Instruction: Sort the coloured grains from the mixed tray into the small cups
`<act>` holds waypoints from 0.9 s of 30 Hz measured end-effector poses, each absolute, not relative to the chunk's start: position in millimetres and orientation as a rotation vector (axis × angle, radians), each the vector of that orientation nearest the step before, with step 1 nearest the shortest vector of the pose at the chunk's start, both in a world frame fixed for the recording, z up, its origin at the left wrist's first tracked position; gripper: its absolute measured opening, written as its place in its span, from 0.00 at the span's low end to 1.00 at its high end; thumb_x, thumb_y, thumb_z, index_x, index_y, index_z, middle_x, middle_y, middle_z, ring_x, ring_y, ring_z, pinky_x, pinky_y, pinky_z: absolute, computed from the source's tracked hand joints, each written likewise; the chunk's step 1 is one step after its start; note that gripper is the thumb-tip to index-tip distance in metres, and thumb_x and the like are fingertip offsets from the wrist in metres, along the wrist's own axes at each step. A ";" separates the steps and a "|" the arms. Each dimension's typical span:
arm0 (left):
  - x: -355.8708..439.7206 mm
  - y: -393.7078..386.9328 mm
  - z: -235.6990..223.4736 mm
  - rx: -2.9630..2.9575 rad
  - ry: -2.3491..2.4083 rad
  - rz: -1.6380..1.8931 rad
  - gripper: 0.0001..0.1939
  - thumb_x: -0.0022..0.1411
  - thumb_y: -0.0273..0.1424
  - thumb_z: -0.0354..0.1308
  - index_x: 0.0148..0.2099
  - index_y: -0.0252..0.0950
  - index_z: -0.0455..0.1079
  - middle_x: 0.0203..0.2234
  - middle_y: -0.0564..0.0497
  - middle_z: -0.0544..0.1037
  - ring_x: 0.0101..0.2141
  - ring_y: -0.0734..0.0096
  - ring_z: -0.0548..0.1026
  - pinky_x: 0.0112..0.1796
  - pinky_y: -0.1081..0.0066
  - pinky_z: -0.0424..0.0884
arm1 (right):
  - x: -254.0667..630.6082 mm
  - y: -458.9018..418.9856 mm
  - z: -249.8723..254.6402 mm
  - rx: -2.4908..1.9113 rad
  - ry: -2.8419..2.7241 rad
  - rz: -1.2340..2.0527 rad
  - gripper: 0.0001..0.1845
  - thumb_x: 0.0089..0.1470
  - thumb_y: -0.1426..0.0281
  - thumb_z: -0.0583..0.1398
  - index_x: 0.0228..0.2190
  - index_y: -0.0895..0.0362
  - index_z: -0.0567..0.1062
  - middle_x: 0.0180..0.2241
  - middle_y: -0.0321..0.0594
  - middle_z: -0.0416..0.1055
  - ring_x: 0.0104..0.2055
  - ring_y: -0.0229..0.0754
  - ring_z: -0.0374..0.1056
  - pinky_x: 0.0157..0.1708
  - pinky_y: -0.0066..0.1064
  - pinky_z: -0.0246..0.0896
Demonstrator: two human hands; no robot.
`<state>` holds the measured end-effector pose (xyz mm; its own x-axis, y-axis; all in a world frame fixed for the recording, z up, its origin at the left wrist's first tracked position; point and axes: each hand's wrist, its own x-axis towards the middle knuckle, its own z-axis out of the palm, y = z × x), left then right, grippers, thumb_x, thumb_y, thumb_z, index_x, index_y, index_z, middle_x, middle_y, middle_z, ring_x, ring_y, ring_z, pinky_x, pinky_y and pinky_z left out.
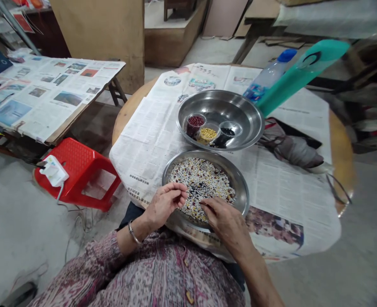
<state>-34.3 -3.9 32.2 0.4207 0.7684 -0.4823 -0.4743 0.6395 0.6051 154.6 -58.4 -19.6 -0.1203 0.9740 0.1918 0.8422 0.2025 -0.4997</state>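
A steel basin in front of me holds a spread of white grains mixed with yellow, dark red and black beans. Over its left front edge is my left hand, fingers curled and thumb against the fingertips; whatever is pinched there is too small to make out. My right hand reaches in from the right, fingertips together low at the grains, and their contents are hidden. Behind stands a larger steel basin with cups of red beans, yellow beans and black beans.
Newspaper covers the round table. Behind the basins are a plastic bottle and a long teal object; a grey cloth-like bundle lies to the right. A red stool with a white power adapter stands left.
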 end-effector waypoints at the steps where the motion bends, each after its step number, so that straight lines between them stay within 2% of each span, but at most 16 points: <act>1: -35.7 -4.9 31.1 0.408 0.824 0.809 0.08 0.53 0.26 0.61 0.37 0.27 0.71 0.28 0.50 0.72 0.26 0.81 0.69 0.30 0.79 0.63 | 153.3 -57.4 -21.9 -1.712 -2.036 0.345 0.12 0.62 0.68 0.53 0.37 0.56 0.76 0.36 0.42 0.76 0.38 0.45 0.72 0.40 0.35 0.64; 6: -38.2 -7.0 26.6 0.402 0.835 0.817 0.08 0.53 0.25 0.61 0.37 0.28 0.71 0.27 0.50 0.72 0.25 0.81 0.69 0.29 0.78 0.63 | 147.9 -51.4 -24.3 -1.823 -2.086 0.336 0.11 0.61 0.70 0.52 0.38 0.56 0.75 0.38 0.42 0.76 0.39 0.45 0.73 0.39 0.34 0.63; 14: -31.7 -7.6 25.4 0.416 0.818 0.808 0.06 0.53 0.24 0.60 0.36 0.28 0.72 0.27 0.50 0.73 0.26 0.81 0.69 0.31 0.78 0.64 | 152.6 -53.3 -8.1 -1.852 -2.004 0.421 0.12 0.61 0.65 0.51 0.31 0.54 0.72 0.31 0.38 0.75 0.32 0.42 0.71 0.31 0.32 0.58; 18: -26.4 -8.2 24.4 0.391 0.818 0.759 0.09 0.56 0.24 0.59 0.41 0.26 0.74 0.33 0.44 0.77 0.33 0.73 0.75 0.40 0.71 0.70 | 156.0 -56.9 2.3 -1.952 -1.824 0.435 0.13 0.60 0.61 0.52 0.32 0.53 0.73 0.25 0.36 0.74 0.27 0.42 0.69 0.27 0.31 0.55; 21: -20.1 -8.3 24.7 0.329 0.840 0.668 0.13 0.61 0.25 0.57 0.47 0.27 0.73 0.39 0.40 0.78 0.39 0.67 0.78 0.49 0.66 0.69 | 152.1 -54.9 13.6 -1.833 -1.701 0.567 0.14 0.59 0.59 0.54 0.34 0.53 0.75 0.28 0.38 0.76 0.28 0.41 0.70 0.30 0.31 0.60; 24: -15.3 -7.7 26.4 0.301 0.832 0.588 0.12 0.65 0.27 0.54 0.47 0.27 0.74 0.39 0.40 0.79 0.39 0.69 0.78 0.52 0.64 0.68 | 149.9 -51.0 21.3 -1.663 -1.645 0.722 0.15 0.59 0.58 0.56 0.37 0.54 0.77 0.34 0.40 0.78 0.32 0.41 0.73 0.33 0.30 0.65; 27: -16.3 -5.3 29.2 0.302 0.806 0.598 0.12 0.66 0.27 0.53 0.45 0.26 0.75 0.39 0.38 0.79 0.39 0.68 0.78 0.52 0.64 0.69 | 154.0 -49.4 17.0 -1.723 -1.622 0.631 0.15 0.59 0.58 0.56 0.37 0.54 0.77 0.33 0.39 0.78 0.31 0.41 0.73 0.33 0.31 0.64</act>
